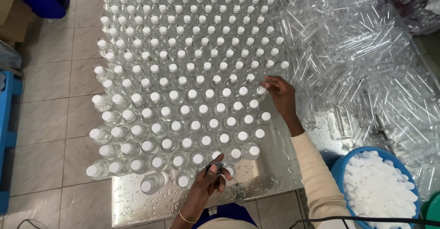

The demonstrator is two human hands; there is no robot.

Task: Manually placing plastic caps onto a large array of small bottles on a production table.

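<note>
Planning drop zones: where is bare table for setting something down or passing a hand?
Bare wet metal table lies between the capped bottles and the blue tub of caps, plus the front edge beside the left hand. Bottles crowd the rest; bagged empties fill the right.

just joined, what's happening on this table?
A person stands at a wet metal table packed with rows of small clear bottles topped with white caps. The left hand grips the top of a bottle at the near edge. The right hand reaches out to a bottle at the far right end of a row. A blue tub of white caps sits at the right, and bags of empty clear bottles are piled beyond it.
</note>
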